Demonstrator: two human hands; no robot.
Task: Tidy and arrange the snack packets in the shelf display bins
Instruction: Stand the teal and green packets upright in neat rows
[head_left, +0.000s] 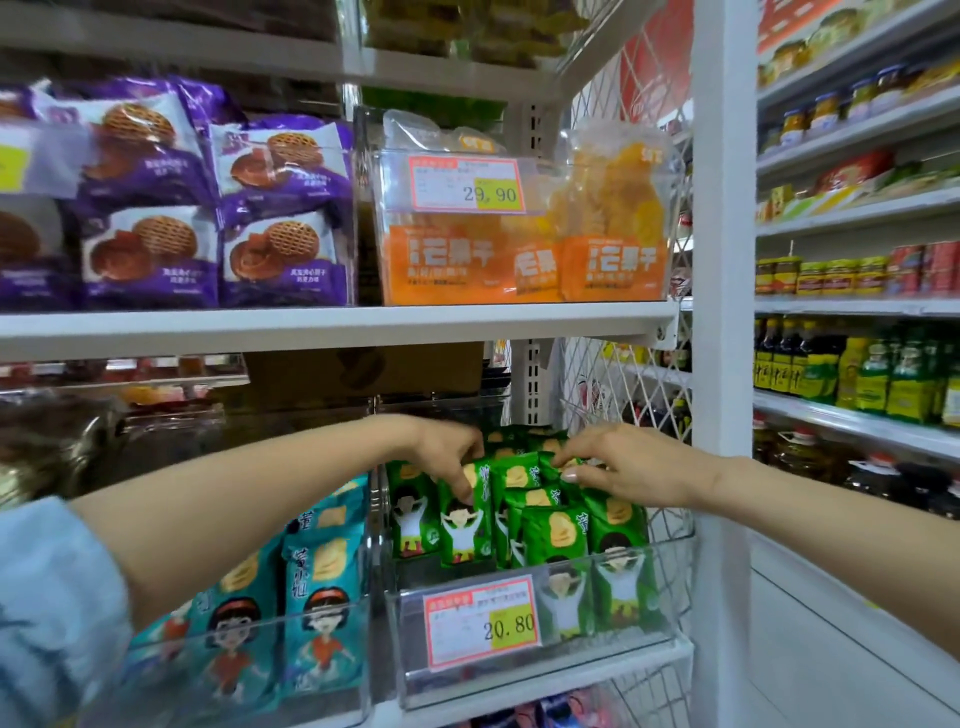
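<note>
Several green snack packets (553, 535) stand in a clear plastic bin (670, 566) on the lower shelf, with a price tag reading 20.80 on the bin's front. My left hand (447, 449) reaches in from the left and pinches the top of one green packet (465, 519) near the bin's left side. My right hand (623, 465) comes in from the right, and its fingers grip the tops of green packets at the bin's back right. Both hands are inside the same bin.
Teal snack packets (311, 587) fill the neighbouring clear bin on the left. Above, a shelf board (337, 325) carries purple cookie packets (280, 208) and a bin of orange dried-fruit bags (613, 234). A white upright post (722, 312) and wire mesh bound the bin's right side.
</note>
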